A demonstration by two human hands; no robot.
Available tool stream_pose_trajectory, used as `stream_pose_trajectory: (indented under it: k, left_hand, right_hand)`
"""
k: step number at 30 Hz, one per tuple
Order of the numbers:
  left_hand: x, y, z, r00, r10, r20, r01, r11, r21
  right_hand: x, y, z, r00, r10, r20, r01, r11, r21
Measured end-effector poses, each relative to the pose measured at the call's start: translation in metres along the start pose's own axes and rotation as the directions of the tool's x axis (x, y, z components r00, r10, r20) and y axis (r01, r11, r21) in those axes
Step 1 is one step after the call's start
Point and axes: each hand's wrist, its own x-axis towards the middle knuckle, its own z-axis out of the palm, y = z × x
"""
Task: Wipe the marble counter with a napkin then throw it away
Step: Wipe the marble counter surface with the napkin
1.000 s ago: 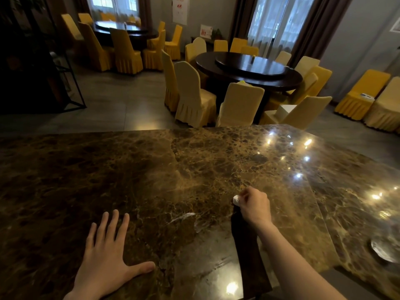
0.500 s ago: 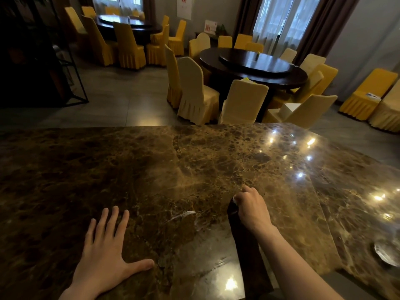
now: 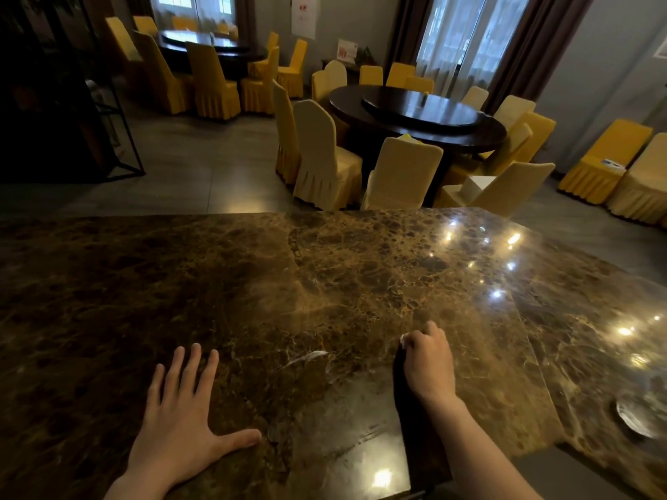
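The brown marble counter (image 3: 288, 283) fills the lower half of the head view. My right hand (image 3: 429, 362) rests on it at centre right, fingers closed around a white napkin (image 3: 405, 340). Only a small white edge of the napkin shows at the left of my knuckles. My left hand (image 3: 180, 420) lies flat on the counter at the lower left, fingers spread, holding nothing. A pale streak (image 3: 306, 357) marks the marble between the two hands.
A round glass dish (image 3: 639, 416) sits on the counter at the far right. Beyond the counter's far edge are a dark round table (image 3: 415, 113) ringed by yellow-covered chairs (image 3: 325, 157), another table set at the back left, and a black metal rack (image 3: 119, 131).
My right hand with the napkin has slid slightly left and toward me on the marble. The left hand has stayed flat in place.
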Motion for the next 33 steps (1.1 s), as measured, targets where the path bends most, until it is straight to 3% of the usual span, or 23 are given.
stream_pose_trajectory:
  k: [6, 8, 12, 18, 23, 29, 33]
  left_hand:
    - [0.001, -0.001, 0.002, 1.000, 0.006, -0.002, -0.006, 1.000, -0.018]
    - [0.001, -0.002, 0.002, 1.000, 0.006, -0.016, -0.006, 1.000, -0.018]
    - [0.000, -0.002, 0.001, 1.000, 0.016, -0.009, -0.016, 0.999, -0.031]
    - [-0.001, -0.003, 0.001, 1.000, 0.030, -0.011, -0.030, 0.999, -0.026]
    - [-0.001, -0.003, 0.004, 0.999, 0.025, -0.027, -0.025, 0.999, -0.022]
    - [0.002, -0.004, 0.006, 0.999, 0.034, -0.022, -0.035, 0.999, -0.027]
    - [0.001, -0.004, 0.005, 0.999, 0.030, -0.014, -0.031, 0.999, -0.026]
  right_hand:
    - [-0.060, -0.045, 0.021, 0.966, -0.243, 0.089, 0.231, 0.964, 0.128]
    - [-0.046, -0.036, 0.011, 0.970, -0.213, 0.114, 0.202, 0.974, 0.101]
    - [-0.029, -0.036, -0.003, 0.999, 0.031, 0.044, -0.033, 0.999, 0.044]
    - [-0.090, -0.101, 0.040, 0.960, -0.242, 0.140, 0.215, 0.959, 0.186]
    - [-0.038, -0.078, 0.018, 0.996, 0.016, 0.091, -0.025, 0.995, 0.101]
    - [-0.087, -0.124, 0.051, 0.959, -0.249, 0.139, 0.225, 0.960, 0.166]
    - [-0.061, -0.100, 0.039, 0.972, -0.192, 0.137, 0.175, 0.976, 0.128]
